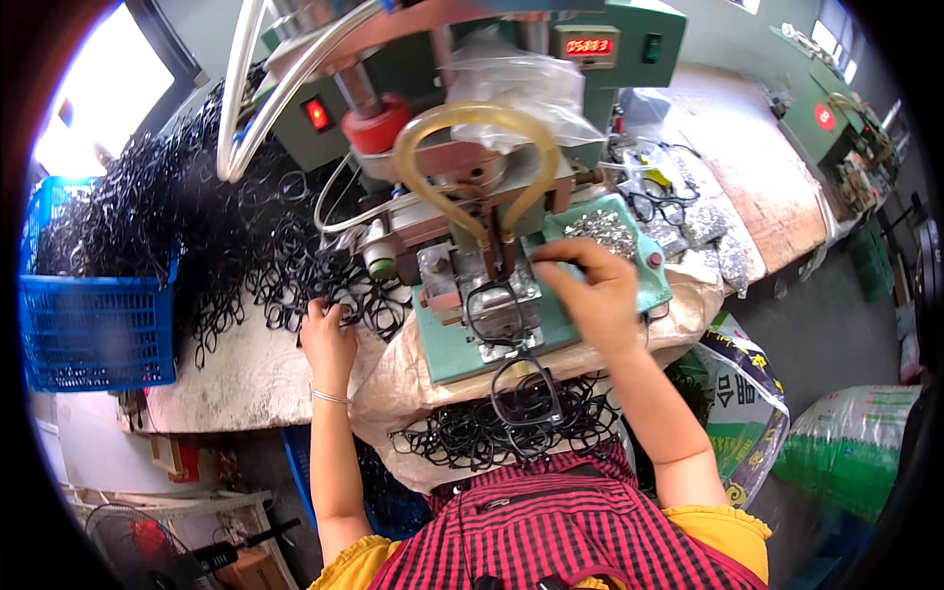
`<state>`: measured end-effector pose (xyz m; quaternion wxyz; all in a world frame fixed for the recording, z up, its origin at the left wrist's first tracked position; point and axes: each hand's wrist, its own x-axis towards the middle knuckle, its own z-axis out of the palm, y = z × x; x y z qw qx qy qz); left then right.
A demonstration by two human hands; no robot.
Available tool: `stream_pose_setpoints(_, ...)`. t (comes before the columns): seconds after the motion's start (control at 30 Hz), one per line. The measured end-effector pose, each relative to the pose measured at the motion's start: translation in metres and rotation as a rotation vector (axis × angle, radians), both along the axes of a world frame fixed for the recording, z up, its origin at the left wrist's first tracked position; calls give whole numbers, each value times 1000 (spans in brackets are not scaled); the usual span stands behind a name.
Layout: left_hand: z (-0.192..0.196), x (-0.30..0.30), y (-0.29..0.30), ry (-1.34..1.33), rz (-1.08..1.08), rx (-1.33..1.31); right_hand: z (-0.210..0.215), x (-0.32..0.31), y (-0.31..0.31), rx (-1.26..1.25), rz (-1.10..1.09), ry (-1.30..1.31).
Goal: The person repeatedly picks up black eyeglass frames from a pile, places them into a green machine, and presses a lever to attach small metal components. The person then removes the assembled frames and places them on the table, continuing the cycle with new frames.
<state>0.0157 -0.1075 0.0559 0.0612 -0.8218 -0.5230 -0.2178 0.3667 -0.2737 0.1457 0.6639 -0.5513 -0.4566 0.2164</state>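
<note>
A black eyeglass frame sits on edge at the bench machine, one rim at the metal fixture and the other hanging over the front edge. To its right my right hand is raised, thumb and index finger pinched close to the machine's dark tips; anything between them is too small to make out. My left hand rests at the near edge of a heap of black eyeglass frames, its fingers curled on one of them. A green tray of small metal parts stands behind my right hand.
More black frames lie in cloth before my lap. A blue crate heaped with black pieces stands at left. A hose loop and red-collared column overhang the fixture. Bags of small parts lie at right.
</note>
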Motion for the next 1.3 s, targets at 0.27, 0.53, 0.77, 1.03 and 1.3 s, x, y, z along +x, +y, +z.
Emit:
stream_pose_setpoints(0.27,13,1,-4,-496,-86,232,6,-42,16,200,109,265)
stream_pose_setpoints(0.53,160,88,-107,-1267,-829,-65,5,-50,14,185,144,476)
stream_pose_setpoints(0.77,178,129,-89,-1291,-768,-139,14,-50,11,145,156,574)
stream_pose_setpoints(1.03,141,118,-108,-529,-969,125,18,-2,-16,-50,-38,-34)
stream_pose_setpoints(1.3,127,141,-108,-436,-1106,136,-48,70,-52,-523,-519,-721)
